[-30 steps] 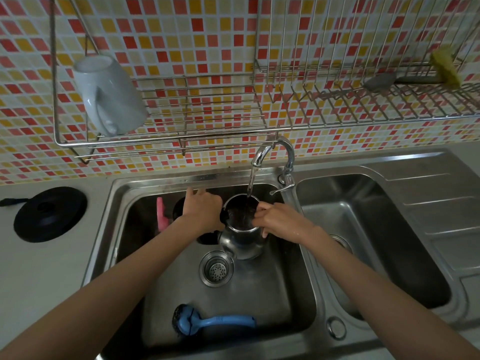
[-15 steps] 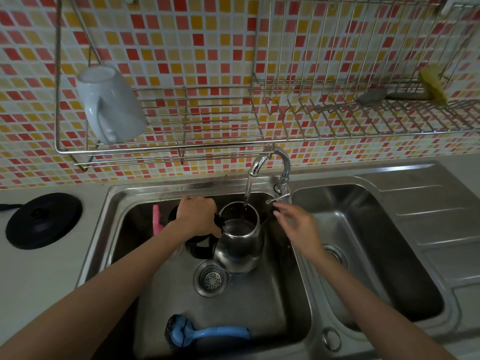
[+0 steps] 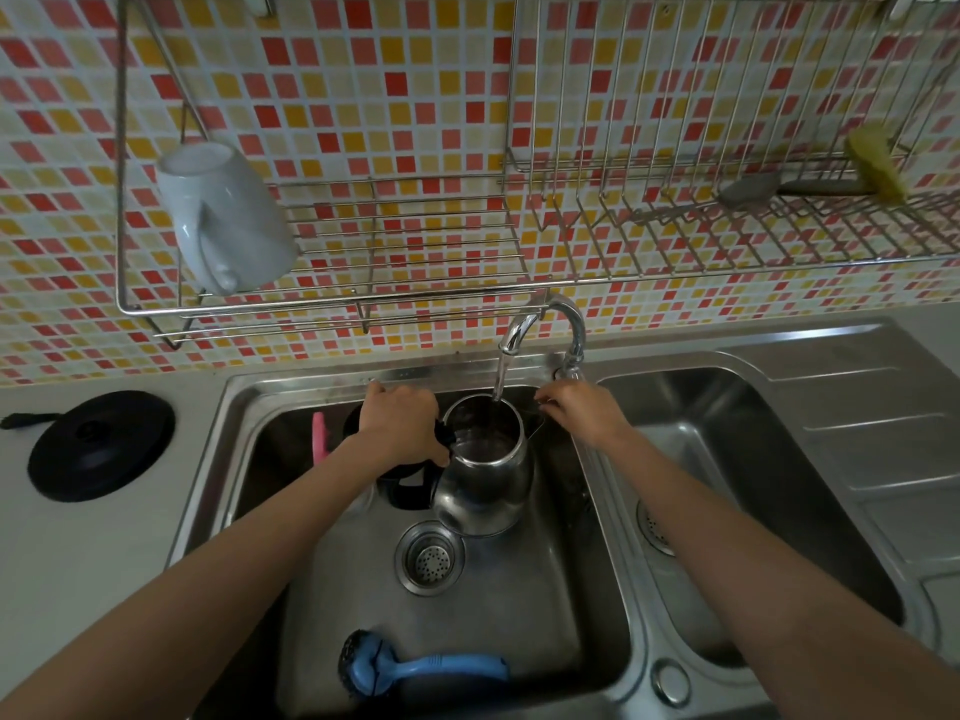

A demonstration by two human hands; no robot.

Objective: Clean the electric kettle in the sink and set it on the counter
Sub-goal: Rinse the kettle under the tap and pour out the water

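The steel electric kettle [image 3: 485,485] stands upright in the left sink basin [image 3: 519,615], lid open, under the faucet [image 3: 545,324]. Water runs from the spout into its mouth. My left hand [image 3: 402,423] grips the kettle's black handle on its left side. My right hand [image 3: 584,410] reaches to the faucet's lever at the basin's back right corner, its fingers on or just at the lever. The grey counter [image 3: 93,553] lies to the left of the sink.
A black round kettle base [image 3: 101,444] sits on the left counter. A blue dish brush [image 3: 415,667] lies at the basin's front, a pink item [image 3: 319,436] at its back left. Drain [image 3: 428,558] below the kettle. A second basin [image 3: 753,485] is on the right. A wire rack with a white mug [image 3: 223,215] hangs overhead.
My right hand left the kettle's rim and moved up and right to the faucet lever. My left hand kept hold of the handle. Water keeps running.
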